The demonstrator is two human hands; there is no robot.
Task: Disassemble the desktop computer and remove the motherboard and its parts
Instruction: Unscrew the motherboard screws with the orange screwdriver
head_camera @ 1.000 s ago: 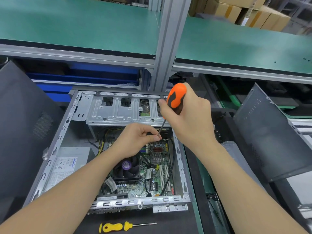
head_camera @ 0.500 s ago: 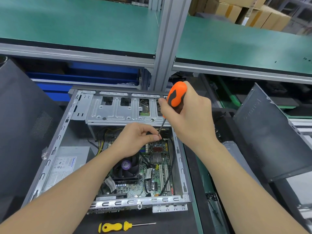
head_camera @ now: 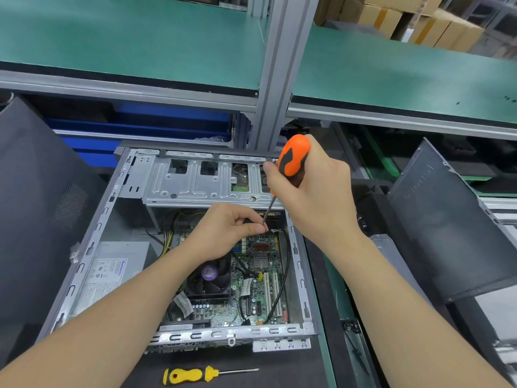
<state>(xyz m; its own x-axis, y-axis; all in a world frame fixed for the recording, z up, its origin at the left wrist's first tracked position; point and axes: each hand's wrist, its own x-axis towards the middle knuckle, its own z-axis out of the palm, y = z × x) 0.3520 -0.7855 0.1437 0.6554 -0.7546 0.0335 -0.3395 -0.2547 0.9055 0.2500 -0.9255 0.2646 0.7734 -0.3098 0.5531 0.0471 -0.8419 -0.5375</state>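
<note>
Head view, early going by the look of it: gripping the orange screwdriver (head_camera: 293,159) in the right hand (head_camera: 316,197), pinching its shaft with the left hand (head_camera: 223,228), aiming down at the motherboard (head_camera: 261,260) lying just beneath both hands; case (head_camera: 92,247) already lying open, board, fan (head_camera: 209,275) and cables (head_camera: 286,264) not yet coming out.

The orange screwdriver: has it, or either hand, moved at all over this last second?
Nothing has visibly changed. The right hand still grips the orange screwdriver by its handle, the left hand still pinches its shaft above the motherboard, and the yellow screwdriver lies where it was.
</note>
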